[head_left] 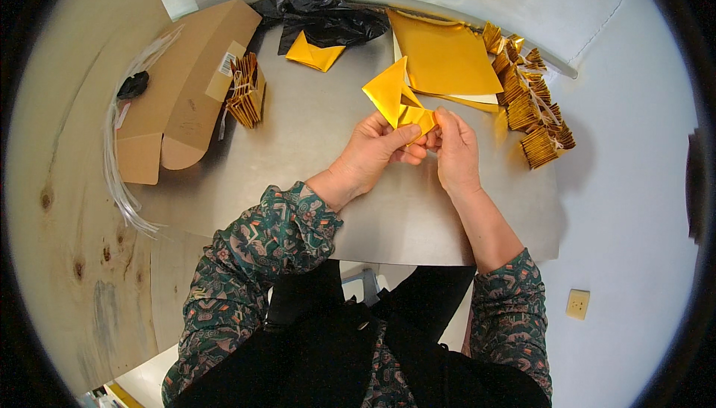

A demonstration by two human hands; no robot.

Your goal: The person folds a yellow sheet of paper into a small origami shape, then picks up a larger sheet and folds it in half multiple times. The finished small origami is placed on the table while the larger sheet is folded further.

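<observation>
Through the head view I find the folded gold paper [385, 95] held above the metal tabletop [406, 218], in front of the gold sheets [447, 57]; its exact height I cannot tell. The left hand [371, 147] pinches its lower part, thumb laid over the near face and the fingers curled beneath. The right hand [458, 151] pinches the right-hand corner between thumb and fingertip; its remaining fingers are bent, partly hidden. A broad pointed flap stands free at the upper left, untouched by either hand.

I judge the piece very light, thin and springy, crisp along its creases but soft across the flat. The glossy face looks somewhat slippery and liable to dent or mark. I rate the thick, layered lower band as the sound place to hold, with light pad pressure; the single-layer flap would buckle if gripped.

Also noted: a loose gold piece [315, 54] by the black plastic [328, 16], tied gold bundles [531, 98] at right, another gold bundle [246, 95] beside the cardboard box [200, 98].
</observation>
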